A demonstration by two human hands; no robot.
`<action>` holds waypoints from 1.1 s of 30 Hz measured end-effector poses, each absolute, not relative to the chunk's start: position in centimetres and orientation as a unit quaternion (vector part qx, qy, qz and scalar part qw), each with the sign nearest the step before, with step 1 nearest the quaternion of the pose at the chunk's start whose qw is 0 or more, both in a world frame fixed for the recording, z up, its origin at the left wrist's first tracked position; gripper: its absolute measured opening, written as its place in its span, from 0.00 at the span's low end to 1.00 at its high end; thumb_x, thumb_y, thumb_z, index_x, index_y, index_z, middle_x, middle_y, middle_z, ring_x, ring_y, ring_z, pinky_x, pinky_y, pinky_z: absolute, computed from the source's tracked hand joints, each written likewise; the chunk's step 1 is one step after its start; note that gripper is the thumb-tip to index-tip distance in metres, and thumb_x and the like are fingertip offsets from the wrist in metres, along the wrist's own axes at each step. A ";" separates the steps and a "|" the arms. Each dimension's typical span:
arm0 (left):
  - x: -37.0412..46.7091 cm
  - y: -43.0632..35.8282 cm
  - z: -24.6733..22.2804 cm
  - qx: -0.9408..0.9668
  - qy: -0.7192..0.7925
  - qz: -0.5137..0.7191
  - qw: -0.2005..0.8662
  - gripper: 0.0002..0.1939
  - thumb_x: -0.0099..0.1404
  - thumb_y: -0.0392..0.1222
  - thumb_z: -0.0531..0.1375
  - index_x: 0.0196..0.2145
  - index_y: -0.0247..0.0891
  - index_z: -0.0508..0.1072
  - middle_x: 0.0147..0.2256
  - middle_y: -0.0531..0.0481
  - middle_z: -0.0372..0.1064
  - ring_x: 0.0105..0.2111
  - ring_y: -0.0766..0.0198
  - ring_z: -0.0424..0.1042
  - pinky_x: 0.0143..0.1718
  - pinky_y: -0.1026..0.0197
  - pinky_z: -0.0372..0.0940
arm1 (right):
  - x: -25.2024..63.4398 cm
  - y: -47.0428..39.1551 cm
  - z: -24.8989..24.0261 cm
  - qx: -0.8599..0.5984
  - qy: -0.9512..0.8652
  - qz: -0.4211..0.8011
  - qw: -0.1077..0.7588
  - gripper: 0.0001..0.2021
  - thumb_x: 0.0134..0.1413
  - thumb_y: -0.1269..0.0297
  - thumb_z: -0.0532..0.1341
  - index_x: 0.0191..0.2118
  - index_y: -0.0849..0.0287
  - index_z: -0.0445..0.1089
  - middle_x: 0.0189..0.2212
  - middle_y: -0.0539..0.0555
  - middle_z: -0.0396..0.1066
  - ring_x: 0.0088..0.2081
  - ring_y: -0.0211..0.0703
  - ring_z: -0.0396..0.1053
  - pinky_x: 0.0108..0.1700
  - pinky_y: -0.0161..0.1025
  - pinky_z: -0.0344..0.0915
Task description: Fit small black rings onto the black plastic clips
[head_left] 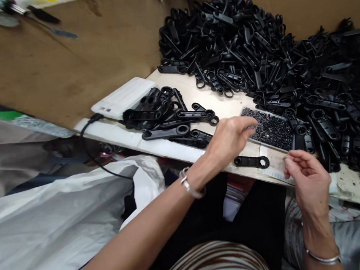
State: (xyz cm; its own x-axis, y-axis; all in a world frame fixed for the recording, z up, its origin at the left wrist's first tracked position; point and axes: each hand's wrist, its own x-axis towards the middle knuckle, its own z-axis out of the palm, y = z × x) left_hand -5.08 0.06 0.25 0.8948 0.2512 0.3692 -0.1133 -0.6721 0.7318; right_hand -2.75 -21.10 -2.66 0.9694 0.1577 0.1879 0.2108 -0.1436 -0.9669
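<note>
My left hand (pixel 229 138) reaches over the left edge of a shallow tray (pixel 272 146) filled with tiny dark parts (pixel 270 128). Its thumb and forefinger are bent close together at the parts; whether a piece is between them is too small to see. In front of the tray, my right hand (pixel 311 175) is closed in a pinch, thumb against forefinger, and what it holds cannot be made out. Between the two hands, a single black plastic arm-shaped piece (pixel 249 162) with a ring at one end lies near the table's front edge, touched by neither hand.
A large heap of black plastic pieces (pixel 222 42) covers the back and right of the table (pixel 228 107). More such pieces (pixel 167 131) lie to the left beside a white box-shaped device (pixel 122 99) with a black cable (pixel 89 154). A brown board (pixel 64 57) walls the left side.
</note>
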 end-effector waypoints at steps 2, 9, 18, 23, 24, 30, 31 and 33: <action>-6.8 -1.3 -0.2 0.866 -0.045 0.244 0.433 0.09 0.61 0.32 0.64 0.40 0.37 0.78 0.39 0.49 0.78 0.38 0.64 0.77 0.42 0.66 0.69 | -3.4 -20.9 -2.7 -0.730 -0.120 0.060 0.670 0.11 0.51 0.64 0.69 0.41 0.58 0.73 0.29 0.50 0.72 0.22 0.34 0.66 0.23 0.30 0.65; -10.0 -4.1 -1.6 0.828 -0.080 0.237 0.502 0.08 0.65 0.31 0.58 0.35 0.37 0.77 0.31 0.51 0.77 0.31 0.69 0.75 0.36 0.70 0.68 | -4.3 -19.7 -2.2 -0.649 -0.124 0.235 0.713 0.12 0.52 0.62 0.69 0.41 0.58 0.70 0.28 0.49 0.72 0.20 0.32 0.64 0.20 0.29 0.63; -10.9 -3.6 -1.6 0.794 -0.127 0.257 0.536 0.13 0.65 0.27 0.55 0.38 0.39 0.77 0.34 0.48 0.77 0.37 0.65 0.75 0.44 0.64 0.68 | -2.7 -19.7 -0.1 -0.692 -0.186 0.326 0.617 0.16 0.53 0.57 0.66 0.45 0.60 0.68 0.26 0.51 0.73 0.21 0.38 0.68 0.21 0.32 0.64; -11.2 -3.6 -2.0 0.803 -0.039 0.284 0.523 0.12 0.64 0.26 0.55 0.34 0.38 0.76 0.35 0.48 0.77 0.35 0.66 0.76 0.39 0.68 0.69 | 2.0 -18.7 0.5 -0.876 -0.325 0.042 0.353 0.10 0.63 0.64 0.56 0.45 0.59 0.71 0.41 0.58 0.75 0.39 0.48 0.73 0.41 0.44 0.69; -11.2 -3.6 -2.0 0.800 -0.034 0.287 0.525 0.13 0.63 0.25 0.54 0.34 0.38 0.76 0.35 0.48 0.77 0.35 0.67 0.76 0.39 0.68 0.69 | 3.0 -18.3 0.5 -0.899 -0.348 -0.023 0.265 0.11 0.63 0.68 0.54 0.44 0.60 0.72 0.43 0.59 0.73 0.44 0.50 0.71 0.45 0.46 0.67; -11.3 -3.5 -1.9 0.777 0.001 0.250 0.578 0.11 0.64 0.27 0.55 0.33 0.37 0.75 0.34 0.49 0.77 0.36 0.66 0.76 0.40 0.68 0.68 | 5.5 -16.8 0.2 -0.933 -0.351 -0.066 -0.050 0.13 0.62 0.75 0.51 0.44 0.58 0.72 0.39 0.59 0.71 0.38 0.50 0.69 0.33 0.41 0.60; -11.3 -3.4 -1.8 0.770 0.013 0.239 0.591 0.10 0.64 0.28 0.56 0.32 0.37 0.75 0.34 0.49 0.77 0.35 0.66 0.75 0.39 0.67 0.68 | 5.4 -16.9 0.2 -0.932 -0.352 -0.064 -0.060 0.13 0.63 0.74 0.52 0.43 0.58 0.73 0.38 0.58 0.71 0.37 0.49 0.69 0.31 0.40 0.58; -11.2 -3.3 -1.8 0.752 0.034 0.220 0.620 0.09 0.63 0.29 0.57 0.30 0.37 0.75 0.32 0.49 0.76 0.34 0.65 0.75 0.38 0.66 0.68 | 5.4 -17.1 0.1 -0.929 -0.358 -0.064 -0.065 0.12 0.63 0.73 0.54 0.42 0.56 0.73 0.36 0.56 0.71 0.35 0.48 0.69 0.29 0.40 0.56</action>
State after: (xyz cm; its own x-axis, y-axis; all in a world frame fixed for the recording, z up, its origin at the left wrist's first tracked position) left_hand -11.17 -3.34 -1.82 0.9012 0.3237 0.2883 -0.2212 -0.2286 0.9481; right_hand 5.37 -17.13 0.09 0.7358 0.6734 0.0720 0.6568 -0.7354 0.1668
